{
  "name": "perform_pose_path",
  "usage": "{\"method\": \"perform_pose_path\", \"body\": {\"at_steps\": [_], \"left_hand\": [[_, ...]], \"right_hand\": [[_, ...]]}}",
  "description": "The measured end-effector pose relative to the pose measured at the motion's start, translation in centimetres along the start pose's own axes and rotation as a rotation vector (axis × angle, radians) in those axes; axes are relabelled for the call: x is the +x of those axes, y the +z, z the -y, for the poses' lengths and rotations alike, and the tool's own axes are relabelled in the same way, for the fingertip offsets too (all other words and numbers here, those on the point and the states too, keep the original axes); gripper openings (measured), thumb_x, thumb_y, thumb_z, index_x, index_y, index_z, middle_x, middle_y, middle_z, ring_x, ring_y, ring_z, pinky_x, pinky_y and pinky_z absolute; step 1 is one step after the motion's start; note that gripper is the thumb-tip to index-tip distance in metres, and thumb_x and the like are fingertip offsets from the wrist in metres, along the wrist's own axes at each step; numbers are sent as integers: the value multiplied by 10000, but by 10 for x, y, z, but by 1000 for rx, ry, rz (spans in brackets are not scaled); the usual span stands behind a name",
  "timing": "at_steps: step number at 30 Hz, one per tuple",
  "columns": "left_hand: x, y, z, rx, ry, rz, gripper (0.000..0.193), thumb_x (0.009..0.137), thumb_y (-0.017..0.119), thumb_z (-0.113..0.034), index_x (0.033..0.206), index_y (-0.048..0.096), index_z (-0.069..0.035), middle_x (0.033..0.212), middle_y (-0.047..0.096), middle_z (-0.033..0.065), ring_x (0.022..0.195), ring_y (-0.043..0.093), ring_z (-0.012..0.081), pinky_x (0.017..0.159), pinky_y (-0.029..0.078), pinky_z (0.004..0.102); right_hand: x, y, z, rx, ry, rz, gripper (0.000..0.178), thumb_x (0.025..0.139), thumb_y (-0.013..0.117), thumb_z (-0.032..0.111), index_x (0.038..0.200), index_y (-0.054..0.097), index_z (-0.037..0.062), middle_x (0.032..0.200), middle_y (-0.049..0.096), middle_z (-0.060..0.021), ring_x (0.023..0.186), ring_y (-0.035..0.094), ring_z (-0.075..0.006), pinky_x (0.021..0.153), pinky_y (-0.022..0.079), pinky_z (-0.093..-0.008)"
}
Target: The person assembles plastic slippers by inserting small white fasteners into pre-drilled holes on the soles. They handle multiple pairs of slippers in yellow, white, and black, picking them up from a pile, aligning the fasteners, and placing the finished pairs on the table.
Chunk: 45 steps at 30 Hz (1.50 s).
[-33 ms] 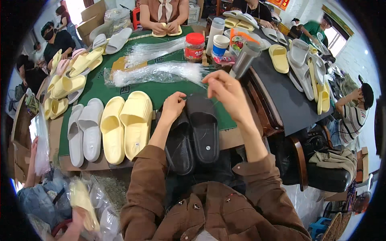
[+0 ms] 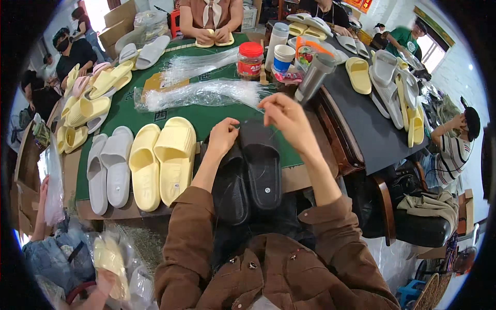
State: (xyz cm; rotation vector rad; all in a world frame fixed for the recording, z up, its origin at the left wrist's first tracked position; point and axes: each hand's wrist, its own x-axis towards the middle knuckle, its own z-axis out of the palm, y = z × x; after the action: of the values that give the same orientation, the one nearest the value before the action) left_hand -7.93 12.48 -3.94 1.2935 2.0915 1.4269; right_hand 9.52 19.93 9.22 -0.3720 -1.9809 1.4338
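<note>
A pair of black slippers stands before me at the table edge, a left slipper (image 2: 231, 188) and a right slipper (image 2: 263, 175) with a small round sticker on its insole. My left hand (image 2: 223, 137) is closed at the toe end of the left one, its fingertips between the two. Above the right slipper's toe, my right hand (image 2: 287, 121) is raised with thumb and fingers pinched; what they hold, if anything, is too thin to make out. Just beyond lies a bundle of clear plastic ties (image 2: 206, 96) in an open bag.
To the left stand a yellow pair of slippers (image 2: 174, 163) and a grey pair (image 2: 117, 168). A red-lidded jar (image 2: 250, 61), a paper cup (image 2: 282, 59) and a steel tumbler (image 2: 315, 77) stand beyond my right hand. At lower left another person's hand (image 2: 106, 281) holds bagged yellow slippers.
My right hand has shifted very slightly, a little down and to the left. My left hand stays in place. The bagged yellow slippers at lower left have tilted and moved a little.
</note>
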Motion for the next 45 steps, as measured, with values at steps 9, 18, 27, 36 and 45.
{"method": "perform_pose_path", "body": {"at_steps": [9, 18, 27, 36, 45], "left_hand": [[-3, -1, 0, 17, 59, -148, 204, 792, 558, -40, 964, 658, 6, 863, 640, 174, 802, 625, 263, 738, 484, 360], [-3, -8, -3, -111, -76, -228, 136, 869, 528, -43, 952, 620, 14, 866, 649, 106, 799, 594, 176, 736, 462, 298], [-4, -2, -1, 1, 66, -270, 117, 867, 570, -70, 935, 618, 11, 855, 629, 123, 782, 596, 211, 719, 466, 320], [-5, -1, -1, 115, 101, -279, 78, 847, 572, -52, 844, 585, 24, 842, 565, 175, 799, 570, 315, 724, 451, 396], [-5, -4, 4, 3, 107, -393, 66, 861, 519, -11, 885, 571, 22, 883, 563, 166, 855, 562, 311, 774, 447, 389]], "right_hand": [[39, 28, -98, -594, 46, 42, 213, 841, 595, 220, 931, 690, 52, 880, 677, -160, 853, 652, -342, 762, 510, -431], [39, 54, -104, -633, 120, 74, 178, 808, 596, 242, 851, 699, 104, 858, 681, -158, 832, 651, -348, 734, 517, -447], [32, 53, -108, -606, 0, -13, 134, 803, 619, 180, 855, 683, 74, 857, 648, -150, 809, 639, -354, 702, 510, -450], [31, 53, -117, -572, 17, -72, 112, 798, 606, 135, 840, 665, 50, 895, 625, -155, 839, 623, -370, 726, 507, -455], [31, 56, -116, -579, 24, -115, 87, 799, 602, 113, 821, 636, 36, 888, 618, -173, 843, 616, -376, 734, 499, -455]]}}
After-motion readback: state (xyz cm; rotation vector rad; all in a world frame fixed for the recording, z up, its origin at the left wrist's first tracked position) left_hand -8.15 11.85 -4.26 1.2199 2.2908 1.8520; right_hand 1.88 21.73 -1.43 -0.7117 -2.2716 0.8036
